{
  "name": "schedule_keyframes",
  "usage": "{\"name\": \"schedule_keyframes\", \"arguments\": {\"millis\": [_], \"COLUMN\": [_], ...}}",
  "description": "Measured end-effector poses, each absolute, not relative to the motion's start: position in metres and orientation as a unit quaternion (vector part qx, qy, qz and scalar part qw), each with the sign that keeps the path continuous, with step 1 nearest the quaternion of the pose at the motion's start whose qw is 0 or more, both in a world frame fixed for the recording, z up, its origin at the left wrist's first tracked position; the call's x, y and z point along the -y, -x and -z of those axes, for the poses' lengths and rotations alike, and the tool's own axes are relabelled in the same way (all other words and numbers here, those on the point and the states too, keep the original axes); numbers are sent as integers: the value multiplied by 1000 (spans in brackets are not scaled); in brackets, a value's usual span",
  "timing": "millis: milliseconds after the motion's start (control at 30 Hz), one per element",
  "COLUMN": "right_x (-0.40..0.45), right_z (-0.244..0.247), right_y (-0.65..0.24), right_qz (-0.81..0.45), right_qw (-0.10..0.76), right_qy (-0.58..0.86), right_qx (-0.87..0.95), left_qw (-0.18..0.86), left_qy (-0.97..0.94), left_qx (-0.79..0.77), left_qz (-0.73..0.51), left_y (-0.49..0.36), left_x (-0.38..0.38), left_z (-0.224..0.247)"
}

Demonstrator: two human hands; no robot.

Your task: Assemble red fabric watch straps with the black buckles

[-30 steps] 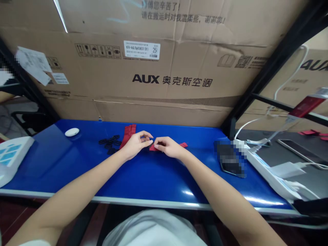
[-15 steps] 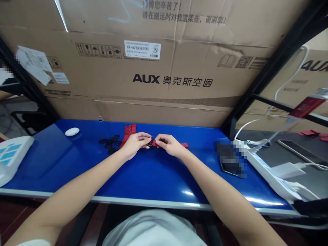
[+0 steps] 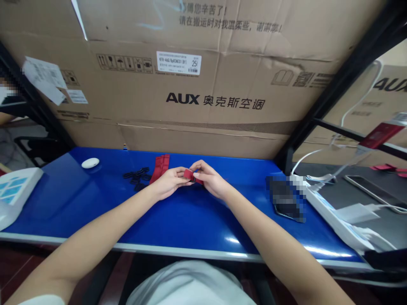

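Red strap (image 3: 190,175) — one, pinched by both hands, left (image 3: 168,183), right (image 3: 211,182).

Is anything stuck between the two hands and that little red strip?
Nothing visible is in the way. The left hand and the right hand both already pinch the red strip with their fingertips, just above the blue table. The pile of red strips and black rings lies off to the left, apart.

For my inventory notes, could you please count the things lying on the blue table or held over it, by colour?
Red: 2, the strap piece held by both hands and the pile of red straps.
Black: 1 cluster of black rings; single rings too small to count.
White: 1 oval object.
Blurred object: 1.
Total: 5.
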State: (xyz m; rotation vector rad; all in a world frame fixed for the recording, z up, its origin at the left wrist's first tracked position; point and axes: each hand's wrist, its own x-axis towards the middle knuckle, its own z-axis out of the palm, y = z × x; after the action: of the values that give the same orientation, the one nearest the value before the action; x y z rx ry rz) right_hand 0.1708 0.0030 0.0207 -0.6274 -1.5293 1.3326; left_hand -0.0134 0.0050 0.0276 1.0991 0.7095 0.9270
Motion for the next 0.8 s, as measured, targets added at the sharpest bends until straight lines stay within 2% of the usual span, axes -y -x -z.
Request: {"name": "schedule_keyframes", "arguments": {"millis": [133, 233, 367, 467, 567, 667, 733, 800], "right_x": [-5, -9, -8, -6, -5, -6, -7, -7], "right_z": [-19, -20, -19, -16, -13, -11, -11, -12], "right_y": [-172, -179, -180, -174, -169, -167, -167, -168], "right_qz": [-486, -433, -307, -274, -256, -257, -293, -382], "right_qw": [478, 465, 394, 383, 397, 409, 417, 429], "right_qy": [293, 317, 385, 413, 427, 436, 434, 413], "right_qx": [670, 704, 776, 779, 771, 759, 743, 707], "left_qw": [662, 547, 369, 309, 303, 340, 398, 462], "left_qy": [-529, -599, -693, -720, -725, -713, -691, -665], "left_qx": [-343, -414, -468, -470, -462, -446, -425, -400], "left_qz": [-406, -413, -407, -406, -411, -421, -428, -430], "left_y": [12, 12, 12, 11, 11, 11, 12, 13], "left_x": [-6, -6, -2, 2, 4, 2, 0, -1], "left_z": [-28, -29, -31, -31, -28, -27, -28, -31]}}
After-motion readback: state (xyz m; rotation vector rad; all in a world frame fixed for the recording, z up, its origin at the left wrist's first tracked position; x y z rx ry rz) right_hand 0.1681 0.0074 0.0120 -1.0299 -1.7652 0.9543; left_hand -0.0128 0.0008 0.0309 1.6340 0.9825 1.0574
